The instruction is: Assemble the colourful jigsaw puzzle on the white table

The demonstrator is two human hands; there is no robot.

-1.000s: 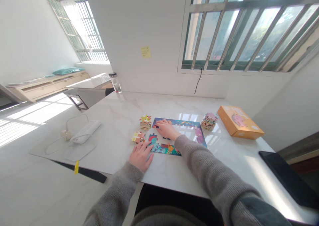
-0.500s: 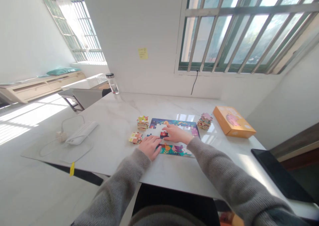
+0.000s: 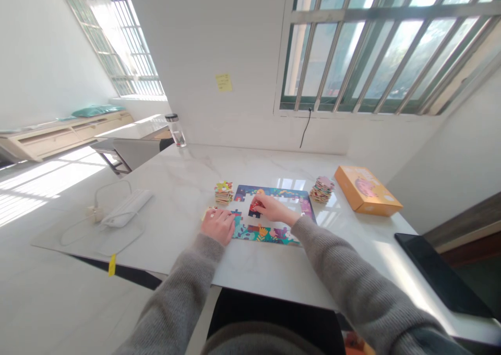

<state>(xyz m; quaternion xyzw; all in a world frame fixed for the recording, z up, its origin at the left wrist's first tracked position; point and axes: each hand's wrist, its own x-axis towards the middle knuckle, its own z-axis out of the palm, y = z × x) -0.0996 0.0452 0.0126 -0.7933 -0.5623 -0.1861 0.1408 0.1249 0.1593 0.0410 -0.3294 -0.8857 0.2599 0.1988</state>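
Note:
A partly filled jigsaw puzzle [image 3: 274,234] lies on the white table, its colourful border pieces joined around a pale middle. My right hand [image 3: 270,208] reaches over it from the right, thumb and fingers pinched on a dark red puzzle piece [image 3: 255,213] within the frame of border pieces. At the puzzle's left edge my left hand [image 3: 219,225] rests palm down, fingers laid out and touching or nearly touching the border. It covers most of a small pile of pieces [image 3: 205,214]. Behind that hand stands a stack of puzzle pieces [image 3: 224,193].
Another stack of pieces [image 3: 322,189] stands right of the puzzle, beside an orange box [image 3: 367,190]. A black tablet-like slab [image 3: 438,271] lies at the right edge. Leftward are a white power strip [image 3: 127,209] with cables and a clear bottle [image 3: 176,130].
My right hand has moved from the puzzle's upper left toward its middle and now pinches the dark red piece. My left hand went right, then back left over the small pile.

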